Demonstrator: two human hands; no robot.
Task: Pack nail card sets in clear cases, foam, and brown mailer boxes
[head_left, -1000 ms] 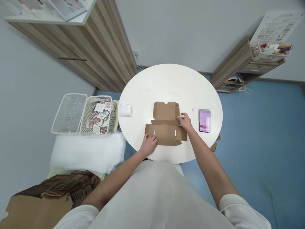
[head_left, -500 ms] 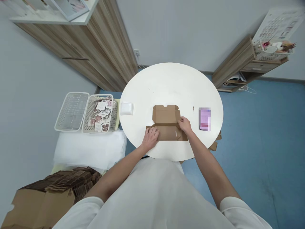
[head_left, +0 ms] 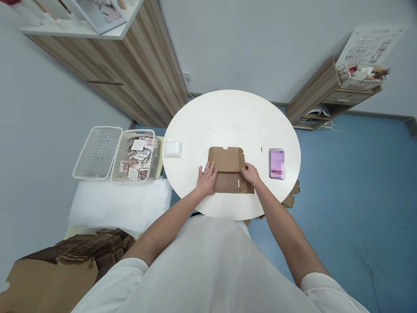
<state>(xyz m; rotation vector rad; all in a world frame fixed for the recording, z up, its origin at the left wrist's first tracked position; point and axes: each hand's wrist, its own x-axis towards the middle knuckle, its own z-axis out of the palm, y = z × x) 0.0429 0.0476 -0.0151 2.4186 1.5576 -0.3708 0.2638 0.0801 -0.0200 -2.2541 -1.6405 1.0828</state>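
In the head view, the brown box (head_left: 228,161) lies between the fingers. The left hand (head_left: 206,181) has slid up, fingers spread wide; the right hand (head_left: 250,173) pinches its edge. The near flap (head_left: 224,189) has turned up, so it looks part-folded.

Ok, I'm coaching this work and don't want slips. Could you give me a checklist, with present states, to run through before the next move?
1. Left hand on the box: ok, spread over its left side.
2. Right hand pinching the box: cannot tell; it touches the right side.
3. Box fully on the table: ok.
4. Box's left end flap in sight: not ok, the left hand covers that end.
5. Phone apart from the box: ok, to its right.
6. Pouch apart from the box: ok, to its left.
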